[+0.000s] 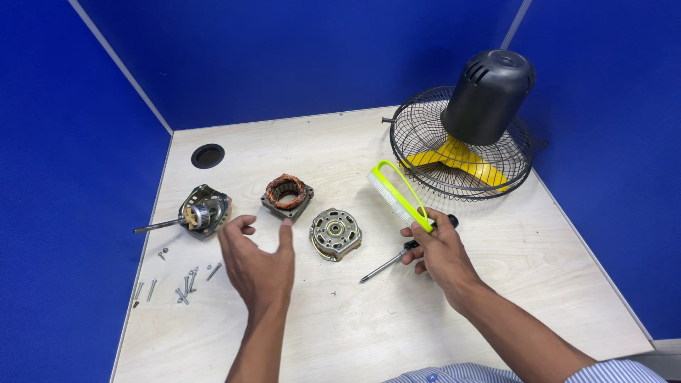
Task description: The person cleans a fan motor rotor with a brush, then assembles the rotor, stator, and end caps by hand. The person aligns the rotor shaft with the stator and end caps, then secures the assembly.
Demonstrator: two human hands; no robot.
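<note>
**Brush in one hand, motor parts spread before the other**

The right hand (438,250) is clenched around the handle of a yellow-green brush (399,194), whose white bristle head angles up and away from the knuckles toward the far side of the tabletop (369,333). A screwdriver (397,257) lies under this hand; its black grip seems tucked beneath the fingers, though whether it is actually grasped is hard to tell, and its metal shaft points out toward the other hand.

The left hand (257,261) hovers released, fingers loosely spread, holding nothing. Just beyond its fingertips sits a stator with copper windings (286,194). Beyond its thumb side lies a rotor with shaft in a housing half (201,213), and between the two hands rests a round metal end cover (335,233). Loose screws (186,282) are scattered beside the left wrist, on its outer side.

Well beyond the right hand stands a wire fan guard (461,152) with yellow blades (461,159) and a dark motor cover (488,96) upon it.
</note>
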